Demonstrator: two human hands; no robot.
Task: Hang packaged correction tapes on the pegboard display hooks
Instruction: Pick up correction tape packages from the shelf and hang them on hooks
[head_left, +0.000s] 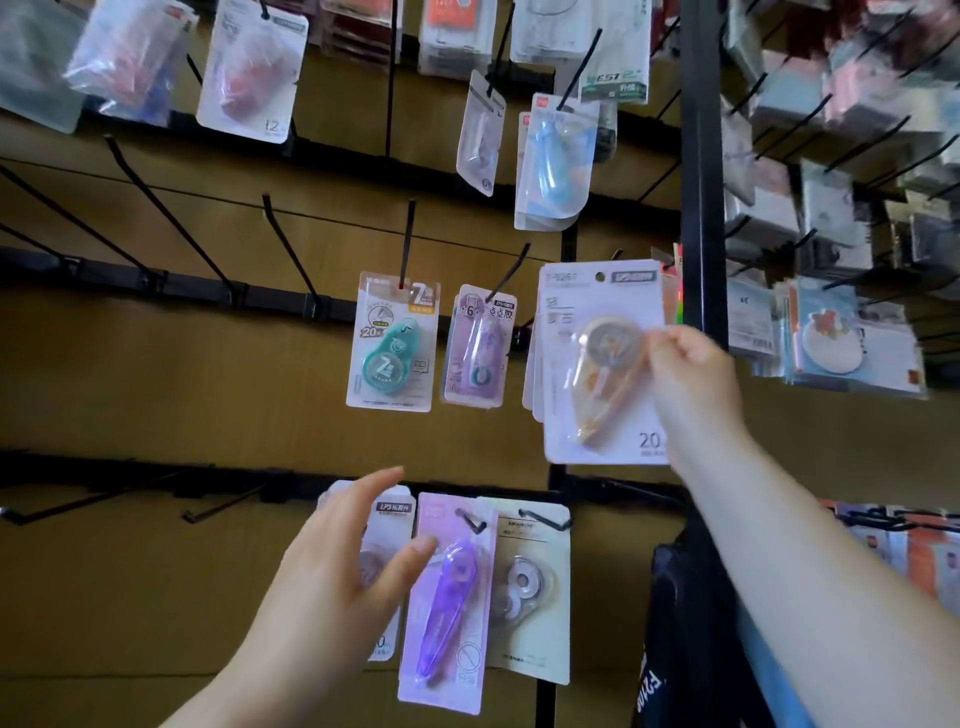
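My right hand (685, 364) pinches the right edge of a white card pack with an orange correction tape (597, 364), held up in front of more packs of the same kind on the middle row. The pack's hang hole sits near a hook tip at its top. My left hand (343, 561) is open, fingers spread, in front of a white pack (387, 519) on the lower row, holding nothing. A purple tape pack (449, 597) and a grey refill pack (530, 582) hang just right of that hand. A teal tape pack (392, 343) and a lilac pack (478, 348) hang on the middle row.
Bare black hooks (291, 249) stick out over the brown board on the left. Blue and clear packs (556, 156) hang above. A black upright post (701, 156) splits off a right bay full of stationery. A dark bag (685, 623) hangs at lower right.
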